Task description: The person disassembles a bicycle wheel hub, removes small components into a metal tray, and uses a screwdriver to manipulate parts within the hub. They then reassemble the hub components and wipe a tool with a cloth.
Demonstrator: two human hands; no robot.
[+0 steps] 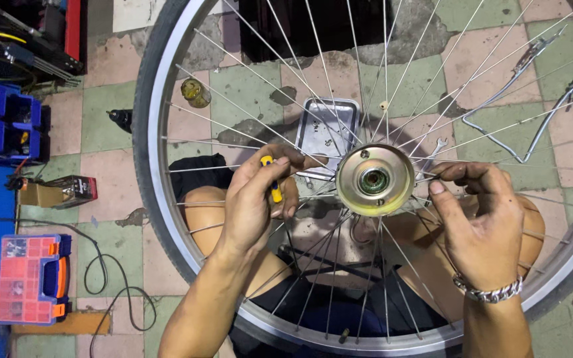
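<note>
The bicycle wheel (167,199) is laid flat across the knees so its hub (374,179) faces up, while a yellow-handled screwdriver (272,179) is gripped by the left hand (253,199) left of the hub and spokes (432,174) are pinched by the right hand (479,219) on the hub's right.

The left hand (254,199) is gripping a yellow-handled screwdriver (272,182) just beside the round brass-coloured metal hub (374,179) of a spoked bicycle wheel (157,126). The right hand (482,225) is pinching thin steel spokes (432,174) with its fingers (447,171). A shiny metal tray (326,126) is lying on the tiled floor (111,119) behind the hub.
</note>
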